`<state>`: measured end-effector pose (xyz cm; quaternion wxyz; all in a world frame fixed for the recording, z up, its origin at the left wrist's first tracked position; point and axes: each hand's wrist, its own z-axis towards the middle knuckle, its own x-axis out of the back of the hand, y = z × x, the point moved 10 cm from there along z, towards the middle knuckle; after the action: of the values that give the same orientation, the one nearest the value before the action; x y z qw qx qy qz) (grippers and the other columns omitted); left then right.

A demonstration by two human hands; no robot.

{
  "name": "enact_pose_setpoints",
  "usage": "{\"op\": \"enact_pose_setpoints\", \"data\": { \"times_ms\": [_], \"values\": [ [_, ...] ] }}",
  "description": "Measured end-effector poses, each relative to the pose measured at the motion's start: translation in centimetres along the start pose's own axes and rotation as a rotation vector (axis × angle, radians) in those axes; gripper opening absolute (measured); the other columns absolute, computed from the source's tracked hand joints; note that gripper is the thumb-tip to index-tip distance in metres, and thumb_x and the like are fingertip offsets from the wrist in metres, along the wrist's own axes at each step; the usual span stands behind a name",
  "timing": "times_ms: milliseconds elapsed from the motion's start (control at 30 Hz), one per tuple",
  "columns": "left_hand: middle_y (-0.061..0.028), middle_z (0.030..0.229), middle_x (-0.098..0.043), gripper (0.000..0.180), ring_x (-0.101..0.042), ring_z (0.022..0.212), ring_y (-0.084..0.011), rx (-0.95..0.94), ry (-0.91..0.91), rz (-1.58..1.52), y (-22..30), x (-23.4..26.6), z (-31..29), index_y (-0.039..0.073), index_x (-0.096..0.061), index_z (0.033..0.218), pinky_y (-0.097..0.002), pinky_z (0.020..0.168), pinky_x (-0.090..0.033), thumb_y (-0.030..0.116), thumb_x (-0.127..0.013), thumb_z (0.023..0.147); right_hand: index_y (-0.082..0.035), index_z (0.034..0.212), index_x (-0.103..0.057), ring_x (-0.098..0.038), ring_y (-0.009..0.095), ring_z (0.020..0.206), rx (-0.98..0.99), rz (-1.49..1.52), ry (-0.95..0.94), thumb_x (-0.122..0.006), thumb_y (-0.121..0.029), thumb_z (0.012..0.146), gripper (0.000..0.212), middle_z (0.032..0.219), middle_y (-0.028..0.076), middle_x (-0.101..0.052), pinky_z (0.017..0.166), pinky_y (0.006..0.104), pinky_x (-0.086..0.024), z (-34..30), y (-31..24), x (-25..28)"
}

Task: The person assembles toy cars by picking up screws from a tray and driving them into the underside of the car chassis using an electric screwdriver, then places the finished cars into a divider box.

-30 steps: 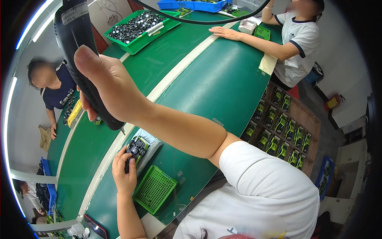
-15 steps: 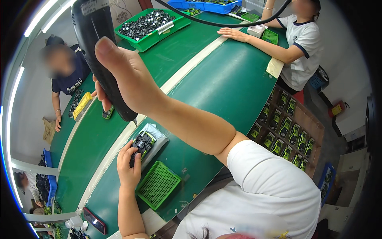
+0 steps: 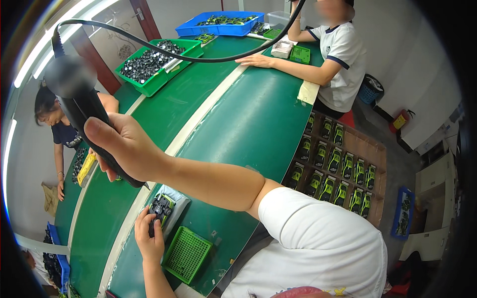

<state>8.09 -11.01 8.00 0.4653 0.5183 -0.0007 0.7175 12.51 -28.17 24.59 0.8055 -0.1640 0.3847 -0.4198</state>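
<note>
My right hand (image 3: 130,144) is wrapped round a black electric screwdriver (image 3: 79,111), its thumb lying along the body. The screwdriver slants down, and its bit ends a little above and apart from a toy car (image 3: 161,207). Black underside up, with green at its edge, the car rests on a pale grey pad (image 3: 177,202). My left hand (image 3: 150,237) grips the near end of the car, thumb on one side and fingers on the other. Part of the car is hidden by those fingers.
Beside the pad stands a green mesh basket (image 3: 188,256). A black cable (image 3: 198,60) loops overhead. Farther off are a green bin (image 3: 154,82) of small black parts and a blue tray (image 3: 218,29). A box of toy cars (image 3: 343,169) sits at the right. Two co-workers sit across the table.
The whole view has shifted, showing more of the cable and far trays. The screwdriver stays above the car, and my left hand keeps its grip. The co-worker at the left has bent forward.
</note>
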Motion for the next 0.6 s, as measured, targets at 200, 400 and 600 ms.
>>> {"op": "enact_pose_setpoints", "data": {
  "times_ms": [200, 400, 600],
  "values": [
    [-0.0197, 0.121, -0.060, 0.014, -0.057, 0.110, -0.0365, 0.004, -0.008, 0.011, 0.00, -0.34, 0.14, 0.000, -0.060, 0.098, -0.0422, 0.096, -0.044, 0.003, -0.061, 0.085, -0.003, 0.081, -0.053, -0.054, 0.009, 0.043, -0.018, -0.006, -0.012, -0.056, -0.060, 0.089, 0.057, 0.057, 0.003, -0.054, 0.038, 0.0209, -0.042, 0.02, 0.39, 0.04],
    [-0.0197, 0.122, -0.060, 0.014, -0.057, 0.110, -0.0366, -0.003, -0.005, 0.018, 0.39, -0.07, 0.27, 0.000, -0.060, 0.098, -0.0422, 0.096, -0.044, 0.003, -0.061, 0.085, -0.003, 0.085, -0.052, -0.053, 0.007, 0.042, -0.021, 0.001, -0.022, -0.058, -0.061, 0.088, 0.058, 0.057, 0.002, -0.052, 0.038, 0.0205, -0.041, -0.04, 0.19, -0.44],
    [-0.0201, 0.121, -0.060, 0.014, -0.057, 0.111, -0.0366, 0.007, -0.003, 0.005, 0.05, -0.22, 0.51, 0.000, -0.060, 0.099, -0.0420, 0.096, -0.044, 0.003, -0.061, 0.085, -0.002, 0.087, -0.053, -0.054, 0.008, 0.044, -0.007, 0.003, -0.068, -0.056, -0.061, 0.089, 0.059, 0.058, 0.002, -0.054, 0.039, 0.0202, -0.042, 0.30, 0.24, -0.53]
  ]
}}
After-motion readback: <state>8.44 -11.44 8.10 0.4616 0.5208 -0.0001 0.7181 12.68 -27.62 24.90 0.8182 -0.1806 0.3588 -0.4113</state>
